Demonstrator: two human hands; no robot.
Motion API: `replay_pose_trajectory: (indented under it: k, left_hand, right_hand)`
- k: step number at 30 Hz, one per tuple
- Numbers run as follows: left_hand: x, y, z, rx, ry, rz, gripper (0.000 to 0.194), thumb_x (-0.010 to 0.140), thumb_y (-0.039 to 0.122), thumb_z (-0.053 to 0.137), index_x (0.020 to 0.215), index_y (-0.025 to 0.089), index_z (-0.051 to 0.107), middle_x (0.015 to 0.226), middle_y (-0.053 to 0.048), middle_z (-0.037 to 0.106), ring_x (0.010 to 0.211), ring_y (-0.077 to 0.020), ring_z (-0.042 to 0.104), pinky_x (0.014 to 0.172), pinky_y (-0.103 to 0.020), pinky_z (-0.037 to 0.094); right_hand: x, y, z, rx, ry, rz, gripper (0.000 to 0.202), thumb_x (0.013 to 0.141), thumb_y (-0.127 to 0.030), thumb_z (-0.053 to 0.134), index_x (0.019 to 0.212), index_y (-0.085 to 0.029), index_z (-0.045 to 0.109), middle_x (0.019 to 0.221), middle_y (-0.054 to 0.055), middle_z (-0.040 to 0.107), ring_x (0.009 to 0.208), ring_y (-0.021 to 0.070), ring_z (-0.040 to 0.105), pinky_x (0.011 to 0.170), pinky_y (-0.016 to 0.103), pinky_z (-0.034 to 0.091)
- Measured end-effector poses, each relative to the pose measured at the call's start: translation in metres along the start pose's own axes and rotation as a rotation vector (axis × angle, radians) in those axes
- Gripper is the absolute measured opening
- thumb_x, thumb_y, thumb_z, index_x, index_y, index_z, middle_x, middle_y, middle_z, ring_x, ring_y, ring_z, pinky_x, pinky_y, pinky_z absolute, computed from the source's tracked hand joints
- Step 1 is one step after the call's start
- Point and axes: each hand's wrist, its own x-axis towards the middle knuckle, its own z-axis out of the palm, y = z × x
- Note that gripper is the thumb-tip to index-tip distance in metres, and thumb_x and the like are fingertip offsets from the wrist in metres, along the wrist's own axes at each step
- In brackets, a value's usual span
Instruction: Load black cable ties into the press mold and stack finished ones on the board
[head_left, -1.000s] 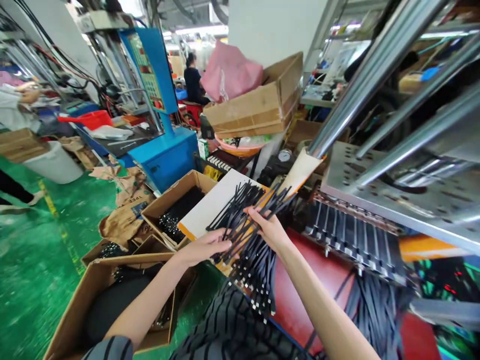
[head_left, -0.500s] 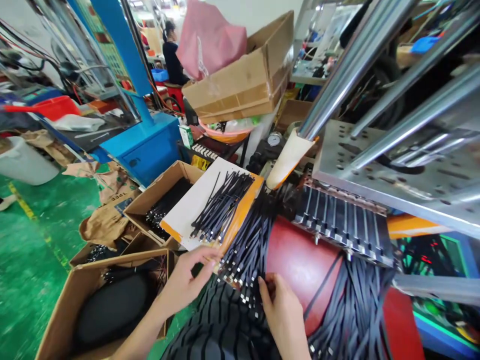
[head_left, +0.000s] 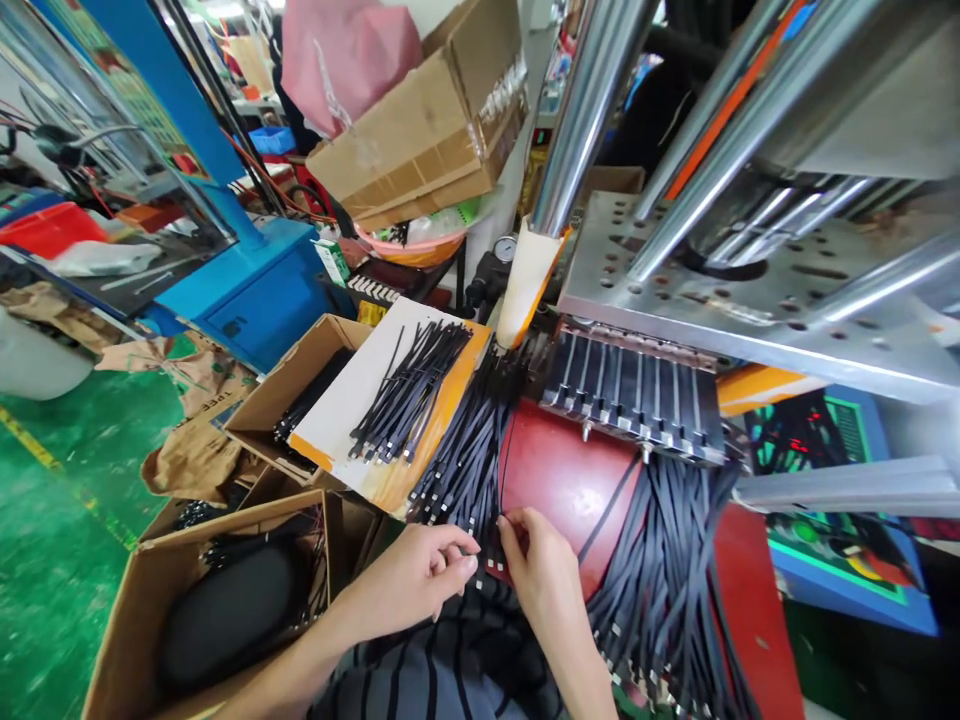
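Note:
My left hand [head_left: 431,575] is at the lower middle, thumb and fingers pinched together near the silver ends of a pile of black straps [head_left: 472,435]; what it holds is too small to name. Right of it, my right hand [head_left: 536,550] pinches a thin black strap at the pile's right edge, over the red surface [head_left: 566,485]. More black straps lie on a white board [head_left: 367,385] with an orange edge. Several straps sit side by side in a metal fixture [head_left: 634,390], and another bundle [head_left: 667,590] hangs below it.
Cardboard boxes [head_left: 202,530] with black items stand at the left. Steel rods and a perforated metal plate [head_left: 675,270] rise above the fixture. A blue machine [head_left: 247,290] and a tilted carton [head_left: 420,130] stand further back. A blue-framed panel [head_left: 847,590] is at the right.
My left hand has moved away from the board's edge, rightward toward my right hand. My right hand now pinches at the strap pile's edge. The camera view has shifted.

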Motion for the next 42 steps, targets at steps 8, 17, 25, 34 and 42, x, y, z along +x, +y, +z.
replay_pose_trajectory:
  k: [8, 17, 25, 34, 42]
  left_hand:
    - [0.012, 0.002, 0.006, -0.048, -0.060, -0.023, 0.043, 0.100, 0.044, 0.057, 0.132, 0.016, 0.061, 0.088, 0.000, 0.066, 0.048, -0.0055, 0.055, 0.046, -0.018, 0.041]
    - [0.031, 0.001, 0.028, -0.404, -0.086, -0.038, 0.050, 0.093, 0.064, 0.062, 0.088, 0.014, 0.063, 0.054, 0.007, 0.049, 0.040, -0.0043, 0.035, 0.040, -0.016, 0.023]
    - [0.032, 0.009, 0.042, 0.021, -0.098, 0.065, 0.035, 0.101, 0.040, 0.052, 0.077, 0.016, 0.062, 0.067, 0.003, 0.058, 0.051, -0.0074, 0.055, 0.048, -0.016, 0.040]
    - [0.041, 0.009, 0.050, 0.203, -0.116, 0.117, 0.038, 0.100, 0.035, 0.051, 0.067, 0.017, 0.053, 0.064, 0.004, 0.053, 0.049, -0.0065, 0.056, 0.049, -0.016, 0.039]
    - [0.041, -0.003, 0.060, -0.090, -0.140, 0.061, 0.046, 0.098, 0.051, 0.055, 0.071, 0.014, 0.062, 0.060, 0.003, 0.054, 0.043, -0.0074, 0.054, 0.043, -0.016, 0.041]
  right_hand:
    - [-0.012, -0.005, -0.010, 0.230, 0.053, 0.019, 0.029, 0.100, -0.048, 0.053, 0.088, -0.022, 0.059, 0.075, 0.001, 0.068, 0.065, 0.0174, 0.063, 0.064, 0.027, 0.048]
    - [-0.063, -0.009, -0.041, -0.001, -0.219, 0.169, 0.030, 0.096, -0.048, 0.064, 0.103, -0.022, 0.051, 0.067, 0.000, 0.069, 0.060, 0.0222, 0.069, 0.056, 0.028, 0.047]
    - [-0.048, 0.000, -0.053, -0.719, -0.229, 0.401, 0.020, 0.103, -0.029, 0.044, 0.095, -0.019, 0.059, 0.080, 0.013, 0.076, 0.073, 0.0299, 0.078, 0.054, 0.030, 0.041]
    - [-0.071, 0.016, -0.042, -0.686, -0.082, 0.282, 0.020, 0.105, -0.034, 0.045, 0.096, -0.020, 0.057, 0.069, 0.008, 0.071, 0.058, 0.0263, 0.072, 0.050, 0.028, 0.029]
    - [-0.073, 0.015, -0.053, -0.086, -0.227, 0.127, 0.023, 0.100, -0.036, 0.048, 0.085, -0.021, 0.056, 0.060, -0.005, 0.049, 0.054, 0.0140, 0.051, 0.056, 0.026, 0.033]
